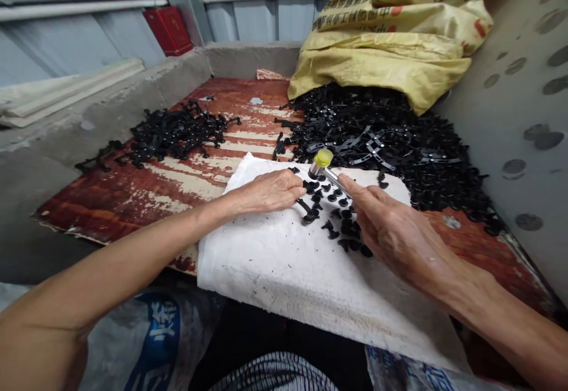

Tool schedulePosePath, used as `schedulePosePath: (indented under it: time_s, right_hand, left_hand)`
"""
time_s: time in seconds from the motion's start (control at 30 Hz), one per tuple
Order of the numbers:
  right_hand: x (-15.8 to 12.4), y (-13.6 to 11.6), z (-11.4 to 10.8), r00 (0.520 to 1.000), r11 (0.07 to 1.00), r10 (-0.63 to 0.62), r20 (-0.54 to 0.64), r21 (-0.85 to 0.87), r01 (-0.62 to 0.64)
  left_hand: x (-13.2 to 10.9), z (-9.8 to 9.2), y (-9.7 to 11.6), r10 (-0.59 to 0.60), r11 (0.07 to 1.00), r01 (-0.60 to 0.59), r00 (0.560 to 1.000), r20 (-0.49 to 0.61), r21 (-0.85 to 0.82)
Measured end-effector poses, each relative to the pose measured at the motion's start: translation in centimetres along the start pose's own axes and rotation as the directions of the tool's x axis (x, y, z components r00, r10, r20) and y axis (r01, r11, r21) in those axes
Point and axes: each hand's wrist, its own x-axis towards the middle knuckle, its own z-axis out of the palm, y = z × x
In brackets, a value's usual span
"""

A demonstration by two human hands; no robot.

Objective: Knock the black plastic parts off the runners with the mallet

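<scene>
My right hand (390,231) grips the metal handle of a small hammer (322,163) with a yellow head, raised just above a white cloth pad (275,261). My left hand (273,191) rests on the pad with fingers curled, pinching a small black plastic part (306,206) next to the hammer head. Several small black pieces (339,219) lie scattered on the pad between both hands.
A big heap of black plastic parts (399,142) spills from a yellow sack (390,30) at the back right. A smaller pile of black parts (173,133) lies at the left on the worn red board (133,196). A grey wall stands to the right.
</scene>
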Motion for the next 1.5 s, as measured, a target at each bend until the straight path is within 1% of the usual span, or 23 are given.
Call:
schedulePosePath:
  time_s: [0.13,0.17,0.27,0.33,0.47,0.5,0.63,0.7,0.77,0.83,0.87,0.9,0.93,0.97,1.03,1.1,1.13,1.17,1.2,1.23,1.27,1.37,1.5]
  right_hand:
    - [-0.1,-0.8,-0.5,0.971,0.995,-0.062,-0.233,0.06,0.078]
    - [-0.1,-0.9,-0.5,0.968,0.997,-0.066,-0.242,0.033,0.076]
    - [-0.1,-0.8,-0.4,0.998,0.997,-0.04,-0.055,-0.071,0.037]
    - [-0.2,-0.8,-0.5,0.999,0.999,-0.035,0.01,-0.038,0.036]
    - [-0.7,-1.3,-0.7,0.965,0.991,-0.025,-0.26,0.123,0.059]
    - [-0.8,-1.4,-0.5,0.964,0.99,-0.005,-0.267,0.135,0.043]
    - [-0.5,-0.9,-0.1,0.994,0.988,0.032,-0.102,0.153,-0.016]
    - [-0.1,-0.8,-0.6,0.987,0.951,0.131,-0.092,0.294,-0.099]
    - [0.3,-0.8,-1.7,0.942,0.784,0.334,-0.022,0.561,-0.265]
    - [0.4,-0.6,-2.6,0.85,0.446,0.495,0.179,0.787,-0.426]
    - [0.4,-0.3,-3.0,0.802,0.257,0.517,0.299,0.839,-0.479]
    - [0.4,0.2,-3.1,0.773,0.117,0.513,0.373,0.862,-0.493]
    - [0.4,0.7,-3.1,0.77,0.031,0.503,0.391,0.883,-0.468]
    - [0.4,1.3,-2.9,0.769,-0.037,0.487,0.414,0.889,-0.456]
    - [0.4,2.2,-2.5,0.785,-0.098,0.464,0.411,0.904,-0.416]
    - [0.5,2.9,-2.1,0.806,-0.09,0.445,0.39,0.915,-0.393]
    - [0.4,3.1,-2.0,0.816,-0.075,0.438,0.377,0.92,-0.384]
    - [0.4,3.3,-2.0,0.825,-0.061,0.434,0.362,0.925,-0.374]
    - [0.3,3.5,-2.0,0.829,-0.057,0.43,0.357,0.927,-0.37]
    - [0.2,3.6,-2.1,0.83,-0.063,0.429,0.356,0.929,-0.365]
    - [0.0,3.8,-2.1,0.827,-0.076,0.432,0.361,0.928,-0.365]
    - [-0.3,4.3,-2.2,0.802,-0.102,0.461,0.379,0.921,-0.377]
    - [-0.5,4.5,-2.4,0.803,-0.09,0.47,0.367,0.925,-0.37]
  left_hand:
    - [-0.1,0.1,0.0,-0.035,0.999,0.034,0.999,-0.02,-0.019]
    - [-0.2,0.1,0.1,-0.034,0.999,0.034,0.999,-0.015,-0.029]
    - [-0.2,0.2,0.2,-0.012,0.999,0.012,1.0,-0.007,-0.031]
    - [-0.3,0.3,0.2,-0.01,1.0,0.01,1.0,-0.012,-0.018]
    - [-0.4,0.2,-0.1,-0.022,0.999,0.022,1.0,-0.015,-0.027]
    - [-0.4,0.2,-0.1,-0.02,0.999,0.02,1.0,-0.014,-0.029]
    - [-0.2,0.7,-0.2,-0.011,1.0,0.011,1.0,-0.016,-0.025]
    - [-0.3,0.7,-0.3,-0.003,1.0,0.003,1.0,-0.024,-0.027]
    - [-0.8,-0.1,-0.7,-0.009,0.999,0.007,0.999,-0.045,-0.046]
    - [-1.6,-2.1,-1.7,-0.077,0.994,0.067,0.99,-0.114,-0.09]
    - [-2.1,-3.6,-2.5,-0.143,0.985,0.123,0.974,-0.177,-0.118]
    - [-2.7,-5.3,-3.4,-0.252,0.965,0.223,0.932,-0.259,-0.136]
    - [-3.3,-7.1,-4.4,-0.374,0.927,0.355,0.863,-0.341,-0.119]
    - [-3.8,-8.8,-5.3,-0.47,0.867,0.493,0.756,-0.455,-0.076]
    - [-4.3,-11.4,-6.9,-0.444,0.75,0.66,0.55,-0.707,0.044]
    - [-3.6,-12.2,-7.6,-0.374,0.674,0.734,0.436,-0.819,0.083]
    - [-2.8,-11.8,-7.7,-0.38,0.69,0.717,0.471,-0.796,0.095]
    - [-1.7,-10.9,-7.5,-0.399,0.742,0.662,0.561,-0.725,0.104]
    - [-0.4,-9.8,-7.2,-0.408,0.815,0.569,0.698,-0.588,0.11]
    - [0.9,-8.4,-6.9,-0.403,0.851,0.515,0.766,-0.501,0.103]
    - [2.3,-7.1,-6.5,-0.393,0.874,0.478,0.803,-0.448,0.09]
    - [5.4,-4.3,-5.8,-0.342,0.928,0.373,0.858,-0.383,0.008]
    - [6.4,-4.4,-6.0,-0.335,0.942,0.3,0.864,-0.376,-0.15]
